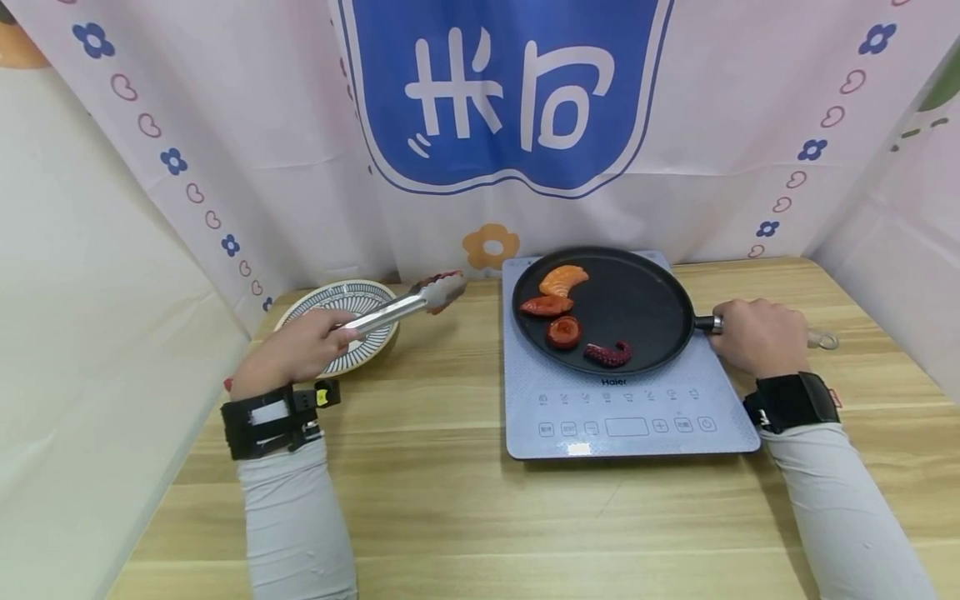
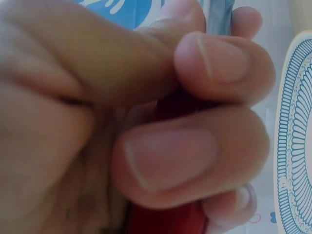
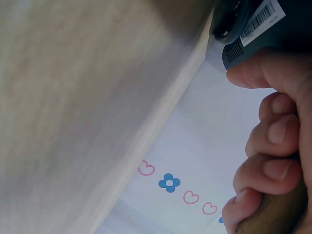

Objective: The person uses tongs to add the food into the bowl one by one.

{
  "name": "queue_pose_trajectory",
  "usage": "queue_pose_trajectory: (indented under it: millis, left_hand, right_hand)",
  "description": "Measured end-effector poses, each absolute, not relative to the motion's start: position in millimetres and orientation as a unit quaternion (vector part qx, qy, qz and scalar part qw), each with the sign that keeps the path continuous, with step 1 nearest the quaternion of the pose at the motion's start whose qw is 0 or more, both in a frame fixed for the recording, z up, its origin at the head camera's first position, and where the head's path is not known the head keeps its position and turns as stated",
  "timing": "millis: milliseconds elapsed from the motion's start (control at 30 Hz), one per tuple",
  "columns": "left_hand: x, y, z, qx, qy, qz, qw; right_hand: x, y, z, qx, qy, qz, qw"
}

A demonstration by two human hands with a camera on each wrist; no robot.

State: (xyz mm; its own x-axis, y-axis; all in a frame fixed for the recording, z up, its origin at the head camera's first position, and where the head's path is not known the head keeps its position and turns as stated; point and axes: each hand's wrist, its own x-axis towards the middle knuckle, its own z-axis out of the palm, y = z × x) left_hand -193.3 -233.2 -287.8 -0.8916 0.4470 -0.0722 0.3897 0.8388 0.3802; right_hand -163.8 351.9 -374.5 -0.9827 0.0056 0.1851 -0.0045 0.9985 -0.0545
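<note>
My left hand (image 1: 296, 350) grips metal tongs (image 1: 386, 315) above a patterned plate (image 1: 387, 335). A dark red piece (image 1: 437, 308) shows at the tongs' tips; its kind is unclear. In the left wrist view, curled fingers (image 2: 190, 156) wrap a red handle part (image 2: 168, 222). With my right hand (image 1: 761, 337) I hold the handle (image 1: 707, 323) of a flat black pan (image 1: 637, 308). Its brownish grip (image 3: 278, 214) appears in the right wrist view. In the pan lie an orange salmon slice (image 1: 562, 279), a red sausage-like piece (image 1: 547, 306), a round red piece (image 1: 563, 332) and an octopus tentacle (image 1: 609, 355).
Beneath the pan stands a light induction cooker (image 1: 626, 442) with a button panel, on a wooden table (image 1: 435, 500). A printed white curtain (image 1: 285, 125) hangs right behind the table, with more cloth along both sides.
</note>
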Motion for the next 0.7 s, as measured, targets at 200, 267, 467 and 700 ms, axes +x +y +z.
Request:
queue_pose_trajectory:
  millis: [200,267,467,700]
  left_hand:
    - [-193,-226,-287,0.212,0.960,0.167,0.081]
    - [-194,-223,-287,0.216,0.959,0.166,0.082]
    - [-194,-214,-287,0.209,0.958,0.172,0.096]
    - [-193,-204,-285,0.205,0.958,0.171,0.104]
  right_hand:
    - [-165,353,-375,0.003,-0.995,0.027,0.099]
    - [-165,353,-375,0.002,-0.995,0.026,0.099]
    - [-165,352,-376,0.002,-0.995,0.024,0.099]
    - [-164,352,-376,0.002,-0.995,0.024,0.100]
